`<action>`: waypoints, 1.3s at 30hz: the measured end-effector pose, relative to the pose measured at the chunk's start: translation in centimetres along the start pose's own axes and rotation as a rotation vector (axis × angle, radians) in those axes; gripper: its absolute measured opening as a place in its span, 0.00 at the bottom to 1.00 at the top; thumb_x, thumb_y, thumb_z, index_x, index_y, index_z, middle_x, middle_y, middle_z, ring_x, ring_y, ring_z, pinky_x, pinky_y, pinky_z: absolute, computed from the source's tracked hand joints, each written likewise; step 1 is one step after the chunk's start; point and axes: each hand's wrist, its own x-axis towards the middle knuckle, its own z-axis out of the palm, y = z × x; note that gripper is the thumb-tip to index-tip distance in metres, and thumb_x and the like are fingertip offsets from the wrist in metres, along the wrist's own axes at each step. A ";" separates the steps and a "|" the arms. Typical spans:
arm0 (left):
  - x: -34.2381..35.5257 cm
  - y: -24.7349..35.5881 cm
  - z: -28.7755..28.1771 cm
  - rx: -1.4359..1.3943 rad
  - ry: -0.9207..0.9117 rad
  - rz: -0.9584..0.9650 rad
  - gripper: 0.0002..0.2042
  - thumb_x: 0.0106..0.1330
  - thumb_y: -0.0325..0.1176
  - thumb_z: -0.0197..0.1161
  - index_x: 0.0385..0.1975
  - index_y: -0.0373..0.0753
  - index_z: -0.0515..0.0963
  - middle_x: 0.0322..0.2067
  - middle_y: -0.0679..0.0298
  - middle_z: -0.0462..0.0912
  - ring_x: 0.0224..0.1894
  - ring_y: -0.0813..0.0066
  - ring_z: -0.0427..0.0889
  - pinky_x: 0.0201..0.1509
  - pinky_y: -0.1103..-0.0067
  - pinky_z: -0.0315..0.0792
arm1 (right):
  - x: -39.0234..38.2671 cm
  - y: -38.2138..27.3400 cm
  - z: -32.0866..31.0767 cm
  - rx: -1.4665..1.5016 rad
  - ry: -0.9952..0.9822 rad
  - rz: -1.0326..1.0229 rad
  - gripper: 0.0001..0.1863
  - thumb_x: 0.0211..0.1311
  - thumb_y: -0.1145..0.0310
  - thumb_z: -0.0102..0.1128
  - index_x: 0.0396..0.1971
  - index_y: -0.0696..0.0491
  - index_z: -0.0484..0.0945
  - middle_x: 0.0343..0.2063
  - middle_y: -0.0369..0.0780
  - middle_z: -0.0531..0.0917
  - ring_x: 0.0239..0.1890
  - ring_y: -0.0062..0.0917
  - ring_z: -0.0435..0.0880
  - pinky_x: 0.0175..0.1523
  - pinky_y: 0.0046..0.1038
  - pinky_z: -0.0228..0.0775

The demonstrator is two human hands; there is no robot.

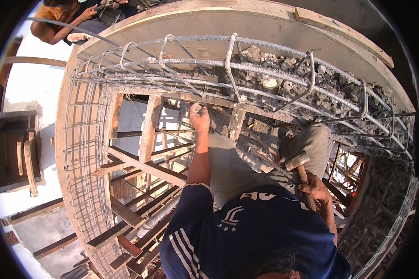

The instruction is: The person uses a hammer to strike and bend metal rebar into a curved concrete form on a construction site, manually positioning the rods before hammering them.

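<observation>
My right hand [315,189] is wrapped round the wooden handle of a hammer [298,162]. Its blocky head points up and away from me, over my right leg. Out ahead, my left hand [199,119] is closed in a fist beside the near edge of the formwork. Something small and dark shows at the top of that fist, too small to name. Just beyond the left hand runs a long cage of steel reinforcing bars [198,62] tied with bent stirrups. Rubble [284,74] lies under the cage at its right part.
A curved formwork board [191,25] bounds the cage on the far side. More rebar mesh [86,153] follows the left side. Wooden beams [149,167] cross open gaps below me. A loose plank [344,35] lies at the far right. Another person [63,21] sits at the far left.
</observation>
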 end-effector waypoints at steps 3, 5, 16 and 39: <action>3.6 0.0 -1.5 0.291 -0.217 0.208 0.37 0.54 0.30 0.69 0.66 0.33 0.62 0.70 0.48 0.56 0.71 0.48 0.57 0.72 0.64 0.60 | -0.2 -1.4 -0.3 -0.061 -0.032 0.032 0.18 0.54 0.61 0.67 0.36 0.60 0.79 0.21 0.35 0.81 0.25 0.20 0.78 0.33 0.26 0.69; 5.3 0.2 -1.0 0.475 -0.419 0.155 0.40 0.53 0.33 0.70 0.68 0.33 0.59 0.71 0.49 0.55 0.74 0.47 0.51 0.76 0.64 0.52 | -0.2 -1.7 -0.3 -0.036 -0.040 0.018 0.18 0.53 0.60 0.67 0.36 0.60 0.79 0.21 0.35 0.81 0.25 0.19 0.78 0.33 0.25 0.69; -3.1 4.9 -0.7 0.301 -0.645 0.508 0.37 0.54 0.31 0.68 0.67 0.41 0.63 0.68 0.52 0.63 0.72 0.51 0.57 0.76 0.65 0.52 | -0.3 -1.1 0.1 -0.006 -0.029 0.024 0.19 0.55 0.61 0.66 0.39 0.62 0.78 0.25 0.36 0.82 0.28 0.20 0.78 0.36 0.26 0.70; -1.6 2.4 1.8 0.140 -0.374 0.286 0.29 0.61 0.46 0.65 0.60 0.38 0.71 0.65 0.52 0.68 0.69 0.49 0.61 0.71 0.52 0.54 | 0.0 0.5 -0.6 -0.054 -0.039 -0.009 0.21 0.55 0.57 0.69 0.35 0.62 0.79 0.23 0.36 0.82 0.27 0.20 0.79 0.34 0.25 0.70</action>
